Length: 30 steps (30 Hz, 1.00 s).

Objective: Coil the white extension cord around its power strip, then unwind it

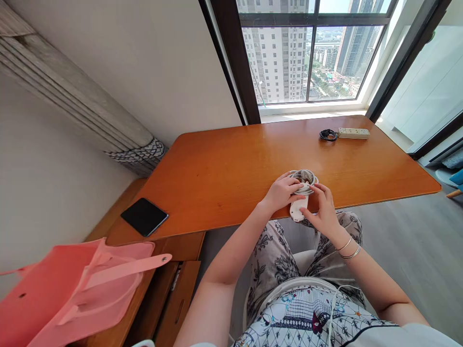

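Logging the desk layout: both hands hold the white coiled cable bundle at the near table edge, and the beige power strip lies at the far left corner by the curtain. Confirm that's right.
One detail is wrong. The head view shows the beige power strip at the far right of the table, near the window, beside a black coiled cord, not by the curtain. The left hand and right hand do hold the white coiled cable bundle at the near edge.

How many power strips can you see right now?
2. A white strip with its coiled cord is at the near table edge, held by the left hand and right hand. A beige strip lies near the window, black cord beside it.
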Tool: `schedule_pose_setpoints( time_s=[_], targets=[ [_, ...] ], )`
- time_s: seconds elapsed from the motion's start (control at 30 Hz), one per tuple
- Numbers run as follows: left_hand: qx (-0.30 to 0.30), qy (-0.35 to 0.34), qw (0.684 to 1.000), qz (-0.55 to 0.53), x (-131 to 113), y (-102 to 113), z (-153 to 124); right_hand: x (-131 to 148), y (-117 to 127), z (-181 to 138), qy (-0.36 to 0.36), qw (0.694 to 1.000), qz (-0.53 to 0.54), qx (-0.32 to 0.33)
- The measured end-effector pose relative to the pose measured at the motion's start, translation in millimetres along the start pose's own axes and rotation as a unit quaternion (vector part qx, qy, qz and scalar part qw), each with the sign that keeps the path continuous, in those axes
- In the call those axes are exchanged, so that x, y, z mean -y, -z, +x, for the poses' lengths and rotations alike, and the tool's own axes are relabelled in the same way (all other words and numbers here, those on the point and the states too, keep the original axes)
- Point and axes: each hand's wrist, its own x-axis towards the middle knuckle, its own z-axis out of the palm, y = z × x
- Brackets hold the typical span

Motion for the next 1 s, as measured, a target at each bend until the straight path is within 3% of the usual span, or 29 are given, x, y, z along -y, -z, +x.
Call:
schedule_pose_setpoints(
  time_s=[0.17, 0.33, 0.53, 0.8, 1.0],
  targets=[
    [0.027, -0.033, 0.999, -0.015, 2, 7, -4, -3, -1, -5, 0.076, 0.986, -0.112, 0.095],
    [0.066, -0.064, 0.996, -0.014, 1, 18, -10, -17, 5, 13, 0.112, 0.976, -0.166, 0.090],
    [0.060, -0.065, 0.996, -0.011, 5, 12, -9, -20, 4, 28, 0.208, 0.957, -0.147, 0.137],
    [0.006, -0.051, 0.996, -0.075, 7, 10, -11, -27, 17, 43, 0.213, 0.954, -0.150, 0.148],
    [-0.042, 0.006, 0.996, -0.082, 7, 9, 9, -26, 26, 70, 0.126, 0.981, -0.112, 0.094]
  ],
)
